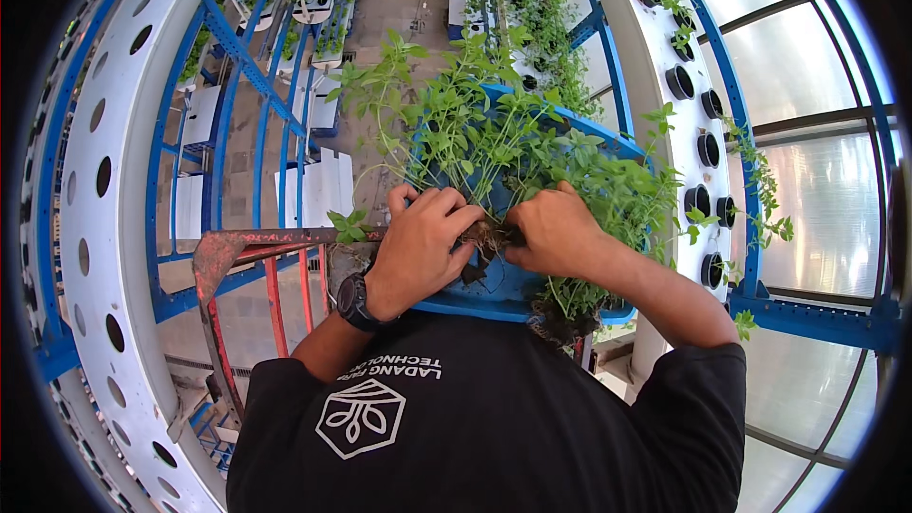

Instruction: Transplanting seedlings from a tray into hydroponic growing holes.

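Note:
Both hands meet at a dark root clump (484, 239) with soil on it, over a blue plastic tray (491, 306). Fingers and thumb of my left hand (427, 246), below which a black wristwatch (354, 301) is worn, pinch the clump from the left. From the right, my right hand (556, 231) grips the roots and stem bases; its fingertips are partly hidden. Leafy green seedlings (463, 121) rise from between the hands and lean away over the tray. More leafy plants (605, 178) lie in the tray's right part, and another soil-covered root clump (563, 320) hangs at its near edge.
A chipped red metal frame (274, 306) stands left of the tray. White channels with round holes (107, 242) run along the left. On the right, a white channel (684, 149) holds black net cups, several with plants. Blue metal racks (249, 64) and a concrete floor (399, 0) lie beyond.

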The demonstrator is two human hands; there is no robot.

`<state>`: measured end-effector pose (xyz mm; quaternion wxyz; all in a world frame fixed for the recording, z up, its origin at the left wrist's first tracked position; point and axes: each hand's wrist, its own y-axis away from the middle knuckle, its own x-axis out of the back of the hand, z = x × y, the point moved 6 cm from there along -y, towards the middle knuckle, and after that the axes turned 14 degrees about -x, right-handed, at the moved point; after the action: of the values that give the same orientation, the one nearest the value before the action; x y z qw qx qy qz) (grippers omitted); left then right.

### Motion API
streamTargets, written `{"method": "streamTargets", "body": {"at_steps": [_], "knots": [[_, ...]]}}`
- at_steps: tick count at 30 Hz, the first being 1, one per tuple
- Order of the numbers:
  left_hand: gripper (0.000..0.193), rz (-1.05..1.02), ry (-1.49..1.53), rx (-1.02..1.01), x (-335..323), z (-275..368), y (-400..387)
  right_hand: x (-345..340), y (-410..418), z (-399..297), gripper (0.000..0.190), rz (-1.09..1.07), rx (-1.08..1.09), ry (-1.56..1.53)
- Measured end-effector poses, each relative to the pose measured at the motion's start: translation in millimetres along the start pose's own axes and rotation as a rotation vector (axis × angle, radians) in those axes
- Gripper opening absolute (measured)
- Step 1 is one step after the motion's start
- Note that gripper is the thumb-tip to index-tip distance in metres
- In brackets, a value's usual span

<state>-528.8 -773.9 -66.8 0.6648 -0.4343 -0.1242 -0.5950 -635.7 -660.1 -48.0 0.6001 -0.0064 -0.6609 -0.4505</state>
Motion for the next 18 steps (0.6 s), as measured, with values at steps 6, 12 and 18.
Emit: {"method": "streamTargets", "body": {"at_steps": [6,12,18], "knots": [[0.036,0.016,0.031,0.019,3.0,-1.0,-0.5,30.4,33.8,6.4,0.031,0.332,0.147,-0.001],[0.034,0.07,0.088,0.023,5.0,-2.6,-1.0,52.7,52.2,8.2,0.032,0.412,0.231,0.058],[0.032,0.074,0.116,0.033,4.2,-3.8,-1.4,62.7,58.4,24.3,0.033,0.383,0.23,-0.032]]}}
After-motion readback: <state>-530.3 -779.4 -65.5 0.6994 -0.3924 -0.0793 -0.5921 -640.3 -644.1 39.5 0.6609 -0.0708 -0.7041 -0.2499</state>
